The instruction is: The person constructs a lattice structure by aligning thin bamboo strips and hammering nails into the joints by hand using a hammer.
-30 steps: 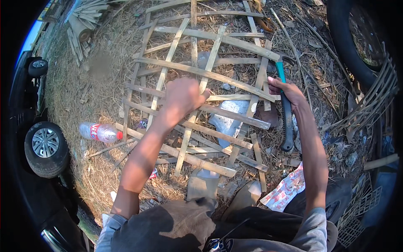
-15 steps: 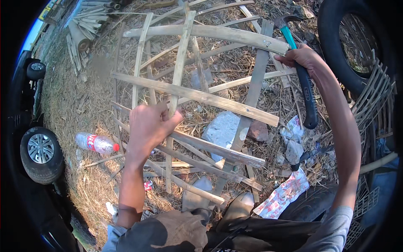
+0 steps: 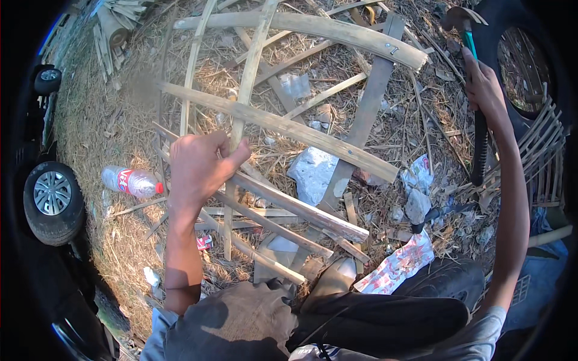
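Note:
A lattice of pale wooden slats lies in front of me, crossing a darker grey plank (image 3: 370, 102) on the right. My left hand (image 3: 203, 165) is closed around a lengthwise slat (image 3: 248, 90) at the lattice's middle left. At the far right my right hand (image 3: 486, 93) grips a hammer (image 3: 480, 144) by its black handle; its metal head points away from me, above a teal neck. The hammer is apart from the wood. The curved far slat (image 3: 313, 31) overlaps the plank, and a small dark nail (image 3: 392, 49) shows near its right end.
A pale rock (image 3: 313, 174) sits beneath the lattice. A plastic bottle (image 3: 129, 182) with a red cap lies at left, near a parked vehicle's wheel (image 3: 53, 195). A tyre (image 3: 506, 42) and a bundle of thin sticks (image 3: 545, 141) are at right. Crumpled wrapping (image 3: 400, 265) lies near my legs.
My right hand has moved away from the far slat's end, up and to the right, carrying the hammer. My left hand keeps its grip on the slat; the whole view has shifted slightly.

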`<state>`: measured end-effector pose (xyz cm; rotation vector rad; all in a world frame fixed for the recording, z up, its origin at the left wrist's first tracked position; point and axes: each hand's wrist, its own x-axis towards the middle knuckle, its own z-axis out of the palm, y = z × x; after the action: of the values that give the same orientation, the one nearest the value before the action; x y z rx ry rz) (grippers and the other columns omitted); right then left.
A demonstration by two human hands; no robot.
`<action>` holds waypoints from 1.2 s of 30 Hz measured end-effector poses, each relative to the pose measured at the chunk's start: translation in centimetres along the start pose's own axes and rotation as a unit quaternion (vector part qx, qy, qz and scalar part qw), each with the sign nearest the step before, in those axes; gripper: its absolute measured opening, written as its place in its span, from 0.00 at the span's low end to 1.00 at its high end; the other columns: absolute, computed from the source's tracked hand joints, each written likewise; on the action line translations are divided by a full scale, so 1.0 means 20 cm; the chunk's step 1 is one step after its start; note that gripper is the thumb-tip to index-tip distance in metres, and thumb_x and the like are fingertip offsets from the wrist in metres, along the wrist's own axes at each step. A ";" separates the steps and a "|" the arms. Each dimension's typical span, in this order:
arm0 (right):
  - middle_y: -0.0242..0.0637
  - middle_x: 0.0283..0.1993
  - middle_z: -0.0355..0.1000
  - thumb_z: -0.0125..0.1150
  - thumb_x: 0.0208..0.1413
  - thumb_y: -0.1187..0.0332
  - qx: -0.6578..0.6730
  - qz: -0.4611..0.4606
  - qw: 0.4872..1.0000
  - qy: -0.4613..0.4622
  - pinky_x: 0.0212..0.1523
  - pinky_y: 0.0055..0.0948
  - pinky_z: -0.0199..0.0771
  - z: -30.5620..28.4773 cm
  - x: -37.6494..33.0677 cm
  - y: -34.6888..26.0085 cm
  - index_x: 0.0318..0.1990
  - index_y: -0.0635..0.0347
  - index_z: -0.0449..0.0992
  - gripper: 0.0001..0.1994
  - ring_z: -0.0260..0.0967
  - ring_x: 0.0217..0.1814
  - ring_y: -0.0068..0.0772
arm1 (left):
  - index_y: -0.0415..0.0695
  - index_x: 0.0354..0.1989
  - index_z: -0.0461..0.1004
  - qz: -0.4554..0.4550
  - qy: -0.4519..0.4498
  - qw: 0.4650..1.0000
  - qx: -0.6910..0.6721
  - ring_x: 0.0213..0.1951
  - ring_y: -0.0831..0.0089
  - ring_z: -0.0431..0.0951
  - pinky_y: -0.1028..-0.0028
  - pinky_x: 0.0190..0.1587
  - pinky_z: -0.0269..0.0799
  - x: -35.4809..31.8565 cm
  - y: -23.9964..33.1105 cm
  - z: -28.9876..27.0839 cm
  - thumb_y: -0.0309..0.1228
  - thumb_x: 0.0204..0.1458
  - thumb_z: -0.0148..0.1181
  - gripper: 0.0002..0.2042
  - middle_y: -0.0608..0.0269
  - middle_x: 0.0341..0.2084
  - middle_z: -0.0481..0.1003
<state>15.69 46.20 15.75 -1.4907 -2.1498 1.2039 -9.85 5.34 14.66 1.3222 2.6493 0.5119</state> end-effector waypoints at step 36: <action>0.18 0.23 0.54 0.55 0.69 0.58 0.169 0.180 0.953 -0.178 0.14 0.17 0.52 0.22 -0.52 0.17 0.42 0.57 0.69 0.11 0.51 0.16 0.09 | 0.39 0.24 0.81 0.035 -0.114 0.990 0.080 0.32 0.49 0.82 0.54 0.37 0.76 0.07 -0.15 0.58 0.54 0.53 0.61 0.25 0.47 0.23 0.80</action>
<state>19.76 35.52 12.80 -1.6482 -1.7724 1.9882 -9.84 7.65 2.92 1.4267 2.5068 0.1454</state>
